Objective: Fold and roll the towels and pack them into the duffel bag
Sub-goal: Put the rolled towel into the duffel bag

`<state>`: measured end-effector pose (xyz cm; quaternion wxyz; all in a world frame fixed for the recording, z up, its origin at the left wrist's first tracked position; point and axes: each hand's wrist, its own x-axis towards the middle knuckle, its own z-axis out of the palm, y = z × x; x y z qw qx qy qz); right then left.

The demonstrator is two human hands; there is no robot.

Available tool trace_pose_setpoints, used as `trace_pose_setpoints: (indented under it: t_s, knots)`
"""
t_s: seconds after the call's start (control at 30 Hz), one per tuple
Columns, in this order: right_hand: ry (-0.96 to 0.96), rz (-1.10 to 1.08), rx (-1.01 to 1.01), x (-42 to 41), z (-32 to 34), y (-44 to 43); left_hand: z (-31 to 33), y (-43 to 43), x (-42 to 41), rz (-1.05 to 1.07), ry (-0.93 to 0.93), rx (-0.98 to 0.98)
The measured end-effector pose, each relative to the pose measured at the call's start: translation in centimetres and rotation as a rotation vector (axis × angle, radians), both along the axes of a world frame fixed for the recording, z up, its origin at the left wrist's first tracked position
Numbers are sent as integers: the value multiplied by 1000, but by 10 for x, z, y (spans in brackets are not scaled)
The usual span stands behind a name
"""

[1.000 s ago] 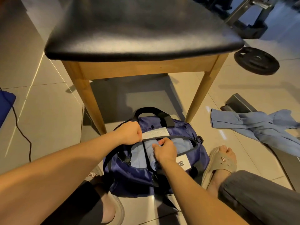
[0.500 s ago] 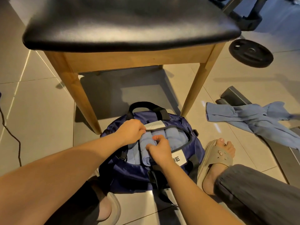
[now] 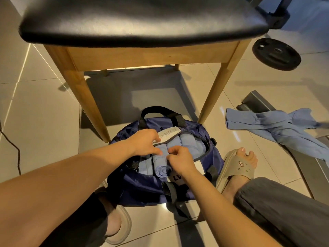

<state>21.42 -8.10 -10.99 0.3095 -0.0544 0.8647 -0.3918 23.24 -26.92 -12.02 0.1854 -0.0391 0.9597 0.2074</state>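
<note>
A navy duffel bag (image 3: 135,182) lies open on the floor between my feet, black handle at its far side. Inside lie rolled light-blue towels side by side; the middle roll (image 3: 161,169) shows its spiral end toward me. My left hand (image 3: 144,142) rests over the bag's far-left opening edge, its fingers touching the rolled towel beside a white label. My right hand (image 3: 179,159) has its fingers curled on the top of the middle roll. Another light-blue towel (image 3: 277,127) lies crumpled and unfolded on the floor to the right.
A wooden stool (image 3: 142,56) with a black padded seat stands just beyond the bag, its front legs flanking it. A black weight plate (image 3: 276,54) lies at the far right, a grey metal bar (image 3: 309,164) runs under the loose towel. A black cable (image 3: 12,145) trails at left.
Both hands have shifted slightly over the opening; the middle towel roll now sits deeper with its spiral end showing, and my right hand has moved onto its top.
</note>
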Motion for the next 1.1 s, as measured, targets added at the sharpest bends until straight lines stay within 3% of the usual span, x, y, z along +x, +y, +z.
trace_pose_setpoints:
  t_s: [0.17, 0.3, 0.5, 0.6, 0.7, 0.9, 1.1]
  knots:
    - [213, 371, 369, -4, 22, 27, 0, 13, 3, 20, -3, 9]
    - [281, 527, 537, 2, 31, 29, 7, 15, 1, -65, -64, -74]
    - [262, 727, 570, 10, 28, 42, 14, 43, 2, -79, -43, -245]
    - [43, 810, 434, 3, 35, 53, 10, 48, 1, -44, -58, -251]
    - [-135, 768, 300, -14, 51, 59, 6, 50, 0, -45, -65, -257]
    - [266, 560, 268, -24, 42, 45, 14, 27, -6, -53, -49, -115]
    - [429, 447, 360, -18, 8, 38, 6, 13, -8, 29, 63, -27]
